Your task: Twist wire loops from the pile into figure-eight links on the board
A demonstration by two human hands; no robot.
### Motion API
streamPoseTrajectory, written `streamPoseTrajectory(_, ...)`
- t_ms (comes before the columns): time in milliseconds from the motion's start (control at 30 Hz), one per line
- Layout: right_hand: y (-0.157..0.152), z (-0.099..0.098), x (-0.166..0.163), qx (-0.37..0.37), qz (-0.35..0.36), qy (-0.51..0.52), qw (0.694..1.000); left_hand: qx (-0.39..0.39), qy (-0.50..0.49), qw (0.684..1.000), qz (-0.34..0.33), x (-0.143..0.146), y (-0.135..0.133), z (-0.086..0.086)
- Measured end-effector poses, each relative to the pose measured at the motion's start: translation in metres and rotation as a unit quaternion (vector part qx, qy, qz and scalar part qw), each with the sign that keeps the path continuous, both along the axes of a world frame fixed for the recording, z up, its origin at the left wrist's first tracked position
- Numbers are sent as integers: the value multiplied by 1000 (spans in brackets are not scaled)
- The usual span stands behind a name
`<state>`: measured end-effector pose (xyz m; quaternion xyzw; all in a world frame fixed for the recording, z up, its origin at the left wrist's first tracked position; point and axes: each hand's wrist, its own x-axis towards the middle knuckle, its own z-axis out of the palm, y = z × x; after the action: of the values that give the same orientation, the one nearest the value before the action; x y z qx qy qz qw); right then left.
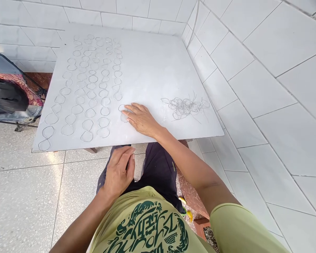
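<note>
Closest to me is my yellow-green shirt (pixel 147 225) with its dark green print, and above it my dark trousers (pixel 158 168). On my left thigh rests my left hand (pixel 119 171), flat and open, fingers together, holding nothing. My right hand (pixel 140 118) reaches out over the white board (pixel 152 66), palm down with fingers spread loosely; its fingertips press on a figure-eight wire loop (pixel 123 113) lying on the board, at the near end of the rightmost row. Left of it, rows of wire loops (pixel 91 84) like it lie side by side in neat lines running away from me. To the right of my hand, apart from it, sits a tangled pile of loose wire (pixel 185 106). White wall tiles (pixel 265 70) rise on the right, speckled floor tiles (pixel 23 196) lie below, and a dark bag (pixel 7 91) rests at far left.
</note>
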<state>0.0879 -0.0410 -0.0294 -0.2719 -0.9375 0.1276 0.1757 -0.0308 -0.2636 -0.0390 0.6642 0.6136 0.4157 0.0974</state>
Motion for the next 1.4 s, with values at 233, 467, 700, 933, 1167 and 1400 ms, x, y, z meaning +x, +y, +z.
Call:
streamPoseTrajectory(233, 13, 1, -24, 27, 4, -16, 999, 23, 59, 998, 14, -14, 56, -4)
streamPoseTrajectory(467, 16, -3, -26, 2, 11, 15, 1000, 33, 117, 992, 21, -9, 54, -26)
streamPoseTrajectory(700, 7, 0, -2, -34, -31, 135, 990, 20, 157, 987, 40, -9, 56, -21)
streamPoseTrajectory(933, -19, -7, 47, -36, -58, 152, 986, 7, 124, 988, 91, -7, 69, 9)
streamPoseTrajectory(1167, -26, -4, 46, -19, -74, 118, 990, -55, 158, 977, 131, 2, 101, 18)
streamPoseTrajectory(1400, -25, -7, 46, -8, -74, 116, 990, -34, 151, 984, 87, -2, 98, 12)
